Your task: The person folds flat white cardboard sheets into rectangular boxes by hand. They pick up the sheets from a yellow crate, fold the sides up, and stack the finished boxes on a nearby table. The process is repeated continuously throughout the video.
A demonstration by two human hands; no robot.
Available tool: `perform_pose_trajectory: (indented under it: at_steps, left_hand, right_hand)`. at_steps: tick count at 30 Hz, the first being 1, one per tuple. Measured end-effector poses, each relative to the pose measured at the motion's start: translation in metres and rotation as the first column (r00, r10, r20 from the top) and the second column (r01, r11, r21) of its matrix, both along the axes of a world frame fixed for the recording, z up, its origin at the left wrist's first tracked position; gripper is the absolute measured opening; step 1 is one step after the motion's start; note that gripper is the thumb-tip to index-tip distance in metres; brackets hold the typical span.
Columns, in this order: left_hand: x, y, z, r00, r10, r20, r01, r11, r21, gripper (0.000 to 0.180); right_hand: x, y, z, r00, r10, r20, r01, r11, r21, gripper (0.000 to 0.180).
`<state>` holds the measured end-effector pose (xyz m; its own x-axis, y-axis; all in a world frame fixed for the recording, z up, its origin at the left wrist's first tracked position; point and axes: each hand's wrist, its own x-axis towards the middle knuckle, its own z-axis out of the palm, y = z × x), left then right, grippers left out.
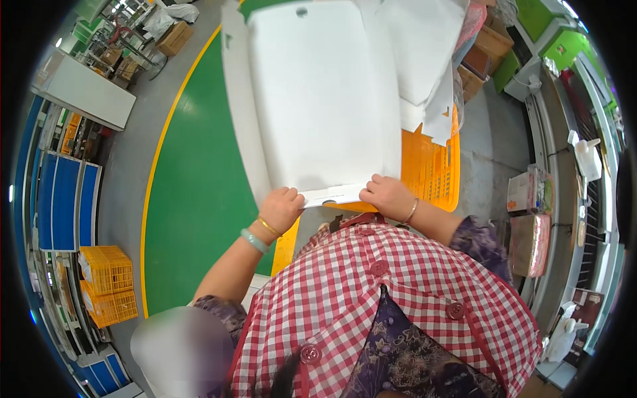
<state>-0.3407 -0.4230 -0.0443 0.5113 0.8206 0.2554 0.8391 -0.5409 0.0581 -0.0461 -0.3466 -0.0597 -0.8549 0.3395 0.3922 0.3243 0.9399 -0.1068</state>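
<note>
Nearest us, a red checked apron point(398, 292). Beyond it, a large white sheet point(312, 99) lies over an orange crate point(431, 169). Our left hand point(282, 209) and right hand point(388, 196) pinch its near edge; uneven pulling could crease it.

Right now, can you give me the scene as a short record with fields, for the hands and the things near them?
left hand: left hand grips the near edge of the white sheet stack
right hand: right hand grips the same near edge
wrists: green bangle on the left, thin bracelet on the right
under the sheets: orange plastic crate
floor: green floor area bordered by a yellow line
far left: stacked orange crates
</note>
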Motion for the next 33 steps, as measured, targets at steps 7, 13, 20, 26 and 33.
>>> perform_pose_trajectory:
  at_steps: [7,13,20,26,33]
  left_hand:
    - [-0.017,0.013,-0.045,0.985,0.172,0.012,-0.152,0.899,-0.412,0.026]
    - [-0.024,0.018,-0.043,0.981,0.192,-0.023,-0.176,0.841,-0.512,0.022]
    - [-0.005,0.019,-0.041,0.968,0.236,-0.083,-0.245,0.825,-0.509,0.016]
    - [-0.011,0.025,-0.038,0.953,0.247,-0.173,-0.301,0.766,-0.568,0.021]
    - [-0.014,0.030,-0.037,0.965,0.200,-0.173,-0.264,0.753,-0.603,0.026]
  right_hand:
    - [-0.009,-0.001,-0.035,0.993,-0.043,0.111,0.055,0.992,-0.114,0.011]
    - [-0.006,0.000,-0.024,0.970,-0.134,0.201,0.169,0.971,-0.170,0.016]
    - [0.001,0.008,-0.020,0.903,-0.204,0.378,0.323,0.903,-0.284,0.021]
    - [-0.012,0.016,-0.013,0.831,-0.235,0.504,0.425,0.853,-0.303,0.040]
    - [-0.009,0.022,-0.024,0.832,-0.272,0.484,0.447,0.846,-0.292,0.035]
